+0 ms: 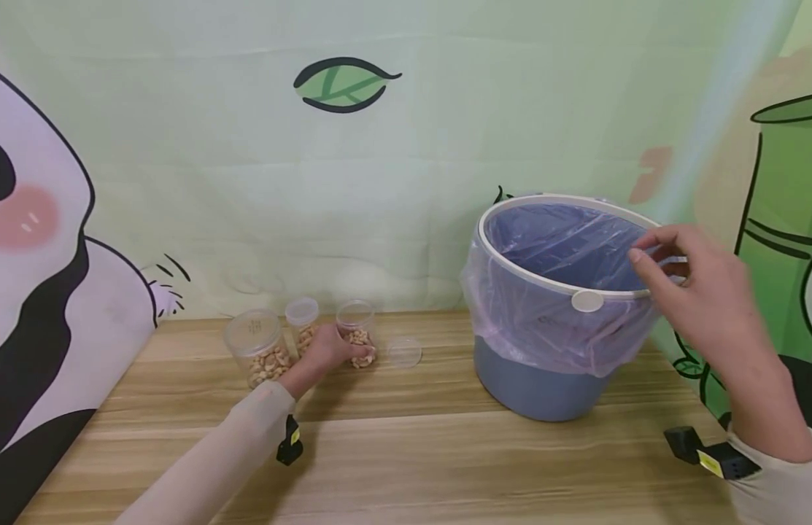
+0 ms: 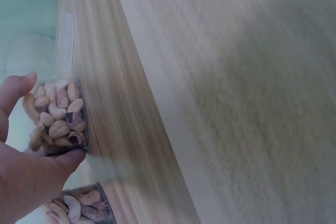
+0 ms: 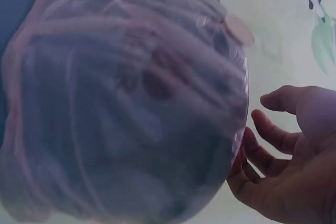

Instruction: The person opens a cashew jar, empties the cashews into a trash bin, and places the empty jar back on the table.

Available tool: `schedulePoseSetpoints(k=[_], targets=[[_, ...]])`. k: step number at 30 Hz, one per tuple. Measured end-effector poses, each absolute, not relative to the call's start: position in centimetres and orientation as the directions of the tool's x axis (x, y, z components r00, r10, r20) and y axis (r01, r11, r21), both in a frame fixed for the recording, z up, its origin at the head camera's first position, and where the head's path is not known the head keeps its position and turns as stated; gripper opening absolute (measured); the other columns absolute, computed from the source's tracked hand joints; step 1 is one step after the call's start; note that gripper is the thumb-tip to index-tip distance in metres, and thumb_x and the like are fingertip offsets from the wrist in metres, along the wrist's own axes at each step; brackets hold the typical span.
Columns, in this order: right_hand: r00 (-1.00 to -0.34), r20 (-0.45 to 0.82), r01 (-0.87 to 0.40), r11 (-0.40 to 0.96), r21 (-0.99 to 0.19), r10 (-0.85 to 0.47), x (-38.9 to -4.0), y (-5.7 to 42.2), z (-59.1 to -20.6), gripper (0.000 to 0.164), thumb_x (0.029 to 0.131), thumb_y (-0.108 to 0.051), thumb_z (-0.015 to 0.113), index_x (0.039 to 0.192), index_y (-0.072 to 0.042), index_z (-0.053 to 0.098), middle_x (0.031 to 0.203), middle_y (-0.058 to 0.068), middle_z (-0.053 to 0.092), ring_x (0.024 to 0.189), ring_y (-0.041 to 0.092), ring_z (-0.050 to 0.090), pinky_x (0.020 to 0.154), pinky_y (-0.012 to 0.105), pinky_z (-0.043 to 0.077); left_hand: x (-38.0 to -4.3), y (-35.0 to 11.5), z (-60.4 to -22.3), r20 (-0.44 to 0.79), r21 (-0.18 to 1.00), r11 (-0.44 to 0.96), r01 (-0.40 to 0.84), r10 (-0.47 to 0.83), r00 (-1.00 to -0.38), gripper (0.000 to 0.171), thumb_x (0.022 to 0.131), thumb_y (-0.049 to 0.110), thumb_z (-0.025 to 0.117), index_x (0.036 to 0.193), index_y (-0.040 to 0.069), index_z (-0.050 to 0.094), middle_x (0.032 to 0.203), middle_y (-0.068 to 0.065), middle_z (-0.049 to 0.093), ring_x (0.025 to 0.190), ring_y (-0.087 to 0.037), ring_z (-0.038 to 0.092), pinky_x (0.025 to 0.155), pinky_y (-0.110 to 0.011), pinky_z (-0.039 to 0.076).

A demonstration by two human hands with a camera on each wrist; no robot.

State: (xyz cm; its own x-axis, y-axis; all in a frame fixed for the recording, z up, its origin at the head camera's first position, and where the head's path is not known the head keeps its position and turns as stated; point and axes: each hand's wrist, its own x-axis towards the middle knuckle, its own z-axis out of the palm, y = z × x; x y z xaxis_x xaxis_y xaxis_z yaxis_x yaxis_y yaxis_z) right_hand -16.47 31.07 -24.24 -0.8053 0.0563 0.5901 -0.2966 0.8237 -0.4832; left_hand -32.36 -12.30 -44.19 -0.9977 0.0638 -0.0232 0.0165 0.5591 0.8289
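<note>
My left hand (image 1: 323,350) grips a small clear jar (image 1: 356,315) partly filled with nuts, its thumb and fingers around the lower part. The left wrist view shows the nuts (image 2: 58,116) through its wall. A flat clear lid (image 1: 404,351) lies on the table just right of this jar. On the other side of the hand stand a narrow capped jar (image 1: 303,313) and a wider lidded jar (image 1: 254,339), both holding nuts. My right hand (image 1: 721,299) is at the right rim of a blue trash bin (image 1: 543,394), its fingers loosely bent with nothing between them.
A thin translucent bag (image 1: 537,332) lines the bin and hangs over its outside under a pale ring (image 1: 511,264). The bin stands on the right of the wooden table (image 1: 392,467). Behind is a printed cloth backdrop (image 1: 379,182).
</note>
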Motion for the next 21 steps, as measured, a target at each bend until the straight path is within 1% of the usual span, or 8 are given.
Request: schedulePoseSetpoints(k=[4,8,9,12,15,18,19,21], targets=[[-0.796,0.573,-0.156,0.848,-0.507,0.196,-16.1,32.9,-25.1,0.036,0.105,-0.030,0.054,0.113,0.006,0.057,0.115,0.021,0.055,0.099,0.013,0.052,0.072,0.010,0.032,-32.6,-12.2,-44.3,-0.030,0.818,0.576,0.012,0.062,-0.998,0.044,0.079,0.018,0.089,0.113,-0.004,0.069,0.116,-0.016,0.067,0.088,-0.021,0.050,0.071,-0.028,0.044],[-0.816,0.497,-0.025,0.839,-0.543,0.297,-15.9,34.3,-25.9,0.045,0.107,-0.036,0.047,0.117,0.008,0.056,0.115,0.028,0.057,0.102,0.040,0.056,0.069,0.024,0.036,-32.8,-12.2,-44.4,-0.019,0.814,0.581,0.023,0.066,-0.998,0.047,0.079,0.018,0.089,0.115,-0.004,0.069,0.122,-0.019,0.067,0.091,-0.021,0.052,0.073,-0.027,0.045],[-0.827,0.470,0.005,0.839,-0.545,0.310,-15.9,34.6,-26.1,0.049,0.107,-0.038,0.046,0.118,0.008,0.056,0.115,0.029,0.059,0.098,0.040,0.058,0.068,0.027,0.037,-32.8,-12.2,-44.4,-0.017,0.812,0.583,0.024,0.065,-0.998,0.047,0.079,0.019,0.089,0.115,-0.004,0.070,0.121,-0.019,0.067,0.091,-0.021,0.052,0.072,-0.027,0.045],[-0.863,0.381,0.070,0.828,-0.557,0.330,-16.0,35.3,-26.6,0.059,0.107,-0.047,0.041,0.121,0.008,0.058,0.113,0.032,0.064,0.077,0.021,0.063,0.064,0.032,0.041,-32.9,-12.2,-44.5,-0.021,0.811,0.585,0.022,0.066,-0.998,0.046,0.079,0.019,0.089,0.113,-0.004,0.069,0.118,-0.018,0.067,0.090,-0.023,0.052,0.072,-0.029,0.045],[-0.897,0.306,0.089,0.809,-0.580,0.318,-16.2,35.7,-27.2,0.066,0.107,-0.052,0.037,0.122,0.009,0.058,0.115,0.032,0.066,0.067,0.001,0.060,0.065,0.038,0.047,-32.9,-12.3,-44.5,-0.033,0.818,0.575,0.015,0.074,-0.997,0.049,0.080,0.019,0.088,0.117,-0.005,0.068,0.122,-0.021,0.065,0.103,-0.029,0.058,0.083,-0.037,0.051],[-0.918,0.264,0.073,0.778,-0.624,0.298,-16.5,35.6,-27.7,0.069,0.107,-0.053,0.034,0.123,0.010,0.057,0.118,0.035,0.064,0.072,0.014,0.071,0.072,0.049,0.052,-32.8,-12.4,-44.7,-0.030,0.821,0.571,0.019,0.077,-0.997,0.051,0.080,0.018,0.088,0.121,-0.005,0.068,0.126,-0.024,0.064,0.110,-0.033,0.059,0.089,-0.042,0.052],[-0.922,0.258,0.062,0.767,-0.638,0.288,-16.7,35.6,-27.8,0.070,0.107,-0.053,0.034,0.124,0.011,0.056,0.119,0.036,0.063,0.077,0.020,0.073,0.074,0.048,0.054,-32.8,-12.4,-44.7,-0.025,0.819,0.573,0.024,0.077,-0.997,0.052,0.079,0.018,0.088,0.122,-0.005,0.068,0.124,-0.024,0.065,0.107,-0.032,0.060,0.086,-0.040,0.052],[-0.930,0.249,0.032,0.733,-0.679,0.271,-17.0,35.5,-28.0,0.071,0.107,-0.053,0.033,0.129,0.013,0.052,0.121,0.037,0.060,0.084,0.021,0.072,0.074,0.042,0.058,-32.6,-12.4,-44.8,-0.009,0.819,0.572,0.037,0.077,-0.997,0.052,0.079,0.019,0.088,0.122,-0.004,0.069,0.121,-0.022,0.066,0.093,-0.029,0.057,0.074,-0.035,0.050]])
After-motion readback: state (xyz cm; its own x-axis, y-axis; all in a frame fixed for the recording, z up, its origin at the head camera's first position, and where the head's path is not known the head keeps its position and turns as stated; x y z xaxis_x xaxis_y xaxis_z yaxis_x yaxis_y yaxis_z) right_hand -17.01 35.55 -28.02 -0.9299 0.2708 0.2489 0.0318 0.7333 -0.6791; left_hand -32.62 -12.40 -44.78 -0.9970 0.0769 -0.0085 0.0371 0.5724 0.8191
